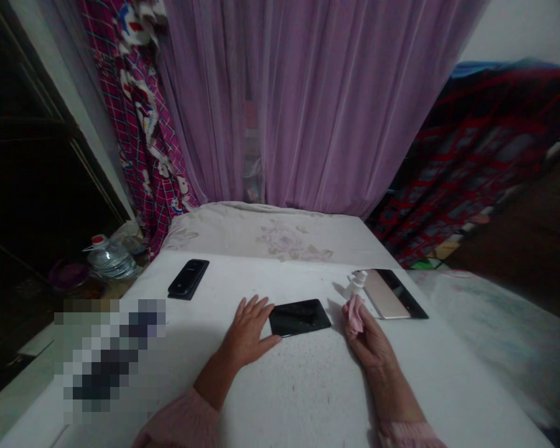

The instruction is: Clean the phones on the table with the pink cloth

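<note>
A black tablet or large phone (299, 317) lies flat, screen up, on the white-covered table (298, 386). My left hand (251, 330) rests at its left edge, fingers spread and nothing held. To the right of the device, my right hand (366, 339) holds a pink cloth (356, 315) between its fingers. Just behind the cloth stands a white bottle with a nozzle (357, 283), its lower part partly hidden. Beside the bottle lies a pinkish-gold device (386, 295) with a dark strip along its right side.
A dark phone (189, 278) lies at the table's back left. Pixelation covers an area at the left front. A water bottle with a red cap (112, 258) is beyond the left edge. Purple curtains (336, 106) hang behind the table.
</note>
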Tool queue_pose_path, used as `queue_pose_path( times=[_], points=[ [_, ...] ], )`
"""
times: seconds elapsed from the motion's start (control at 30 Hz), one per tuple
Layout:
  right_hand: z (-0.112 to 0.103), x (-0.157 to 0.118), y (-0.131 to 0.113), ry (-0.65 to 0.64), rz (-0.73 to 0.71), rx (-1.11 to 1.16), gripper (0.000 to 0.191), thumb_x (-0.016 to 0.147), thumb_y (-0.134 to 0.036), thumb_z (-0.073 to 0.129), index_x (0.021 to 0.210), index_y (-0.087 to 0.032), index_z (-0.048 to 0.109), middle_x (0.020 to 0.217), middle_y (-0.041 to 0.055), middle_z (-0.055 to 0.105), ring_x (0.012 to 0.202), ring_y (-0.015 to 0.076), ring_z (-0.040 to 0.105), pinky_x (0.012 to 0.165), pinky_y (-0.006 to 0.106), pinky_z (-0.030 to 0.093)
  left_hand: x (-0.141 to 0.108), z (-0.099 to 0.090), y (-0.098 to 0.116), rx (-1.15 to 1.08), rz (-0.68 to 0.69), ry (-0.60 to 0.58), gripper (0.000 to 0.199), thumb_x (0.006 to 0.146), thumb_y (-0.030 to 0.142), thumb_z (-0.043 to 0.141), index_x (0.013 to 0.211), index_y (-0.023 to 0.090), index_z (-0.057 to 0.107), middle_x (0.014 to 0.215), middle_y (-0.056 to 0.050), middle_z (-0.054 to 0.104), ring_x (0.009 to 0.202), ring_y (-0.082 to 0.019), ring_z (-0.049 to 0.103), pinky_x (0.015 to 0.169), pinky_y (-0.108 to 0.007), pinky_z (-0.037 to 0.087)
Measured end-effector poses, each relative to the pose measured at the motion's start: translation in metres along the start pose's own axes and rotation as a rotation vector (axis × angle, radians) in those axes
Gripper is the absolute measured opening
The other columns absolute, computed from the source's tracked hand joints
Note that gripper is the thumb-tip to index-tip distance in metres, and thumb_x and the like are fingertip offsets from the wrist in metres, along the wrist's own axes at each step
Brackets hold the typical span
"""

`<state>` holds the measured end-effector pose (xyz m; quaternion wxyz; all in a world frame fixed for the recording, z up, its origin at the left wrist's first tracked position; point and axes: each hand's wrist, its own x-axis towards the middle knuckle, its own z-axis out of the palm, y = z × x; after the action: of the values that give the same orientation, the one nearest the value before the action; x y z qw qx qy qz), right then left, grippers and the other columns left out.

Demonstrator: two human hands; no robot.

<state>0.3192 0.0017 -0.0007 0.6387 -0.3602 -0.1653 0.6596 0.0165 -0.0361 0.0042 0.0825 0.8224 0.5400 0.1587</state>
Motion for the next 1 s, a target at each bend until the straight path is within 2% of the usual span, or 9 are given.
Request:
queue_pose_path(
  times=[0.07, 0.13, 0.27, 0.37, 0.47, 0.57, 0.7, 0.8, 1.0],
  points=[
    [0.004, -0.002, -0.002, 0.010, 0.017, 0.042, 0.034, 0.066, -0.022, 0.082, 0.098, -0.020, 0.069, 0.079, -0.0014, 0.073, 0.066, 0.0115, 0.070, 0.035, 0.009, 0.045, 0.000, 0.001, -0.001, 0.003, 0.004, 0.008, 0.063, 0.088, 0.055, 0.057, 0.139, 0.021, 0.046, 0.148, -0.011, 0.045, 0.141, -0.032, 0.032, 0.116, -0.056, 0.018],
    [0.007, -0.003, -0.004, 0.010, 0.013, 0.053, 0.034, 0.067, -0.021, 0.081, 0.098, -0.020, 0.069, 0.077, -0.0021, 0.072, 0.061, 0.0102, 0.069, 0.034, 0.009, 0.045, 0.000, 0.002, -0.001, 0.006, 0.007, 0.015, 0.063, 0.088, 0.056, 0.057, 0.139, 0.022, 0.047, 0.148, -0.011, 0.045, 0.141, -0.032, 0.032, 0.116, -0.056, 0.018],
    [0.009, -0.003, -0.003, -0.002, 0.010, -0.001, 0.028, 0.069, -0.025, 0.080, 0.095, -0.022, 0.069, 0.076, -0.0027, 0.072, 0.059, 0.0096, 0.067, 0.047, 0.014, 0.055, 0.001, 0.001, 0.000, 0.021, -0.005, -0.004, 0.063, 0.088, 0.056, 0.057, 0.139, 0.020, 0.046, 0.149, -0.011, 0.044, 0.141, -0.032, 0.031, 0.117, -0.055, 0.017],
    [0.012, -0.002, 0.000, 0.056, -0.084, -0.115, 0.030, 0.066, -0.032, 0.081, 0.092, -0.022, 0.071, 0.079, -0.0017, 0.073, 0.065, 0.0115, 0.068, 0.055, 0.019, 0.058, 0.001, -0.002, 0.001, 0.022, -0.008, -0.043, 0.069, 0.086, 0.059, 0.058, 0.141, 0.021, 0.043, 0.150, -0.011, 0.041, 0.142, -0.031, 0.031, 0.117, -0.055, 0.015],
    [0.019, -0.006, 0.004, 0.197, -0.277, -0.426, 0.037, 0.066, -0.044, 0.078, 0.093, -0.019, 0.073, 0.090, 0.0034, 0.075, 0.080, 0.0178, 0.069, 0.067, 0.026, 0.058, 0.002, -0.004, 0.004, 0.012, -0.025, -0.076, 0.077, 0.084, 0.062, 0.059, 0.145, 0.020, 0.038, 0.152, -0.012, 0.038, 0.142, -0.032, 0.028, 0.117, -0.057, 0.012],
    [0.025, -0.017, 0.007, 0.322, -0.387, -0.966, 0.043, 0.071, -0.054, 0.068, 0.095, -0.019, 0.076, 0.099, 0.0082, 0.075, 0.094, 0.0267, 0.066, 0.078, 0.035, 0.053, 0.004, -0.004, 0.011, -0.009, -0.033, -0.070, 0.080, 0.084, 0.062, 0.058, 0.148, 0.020, 0.033, 0.153, -0.013, 0.036, 0.143, -0.033, 0.027, 0.116, -0.059, 0.008],
    [0.027, -0.033, 0.014, 0.241, -0.460, -1.596, 0.039, 0.084, -0.052, 0.051, 0.097, -0.025, 0.076, 0.096, 0.0078, 0.074, 0.091, 0.0274, 0.065, 0.074, 0.035, 0.048, 0.011, 0.000, 0.023, -0.037, -0.013, -0.070, 0.078, 0.088, 0.059, 0.056, 0.150, 0.019, 0.028, 0.152, -0.013, 0.037, 0.143, -0.033, 0.027, 0.115, -0.063, 0.007],
    [0.028, -0.035, 0.021, 0.166, -0.557, -1.812, 0.039, 0.091, -0.044, 0.043, 0.100, -0.024, 0.075, 0.093, 0.0077, 0.073, 0.088, 0.0239, 0.064, 0.072, 0.031, 0.045, 0.015, 0.006, 0.029, -0.038, 0.030, -0.054, 0.069, 0.093, 0.052, 0.050, 0.149, 0.020, 0.028, 0.152, -0.012, 0.039, 0.142, -0.031, 0.029, 0.116, -0.061, 0.009],
    [0.041, -0.020, 0.026, 0.147, -0.548, -1.971, 0.037, 0.095, -0.039, 0.041, 0.103, -0.024, 0.074, 0.093, 0.0071, 0.071, 0.087, 0.0214, 0.064, 0.070, 0.028, 0.043, 0.015, 0.013, 0.027, -0.013, 0.066, -0.024, 0.061, 0.095, 0.044, 0.049, 0.148, 0.019, 0.031, 0.151, -0.010, 0.041, 0.142, -0.029, 0.030, 0.118, -0.056, 0.014]
  ],
)
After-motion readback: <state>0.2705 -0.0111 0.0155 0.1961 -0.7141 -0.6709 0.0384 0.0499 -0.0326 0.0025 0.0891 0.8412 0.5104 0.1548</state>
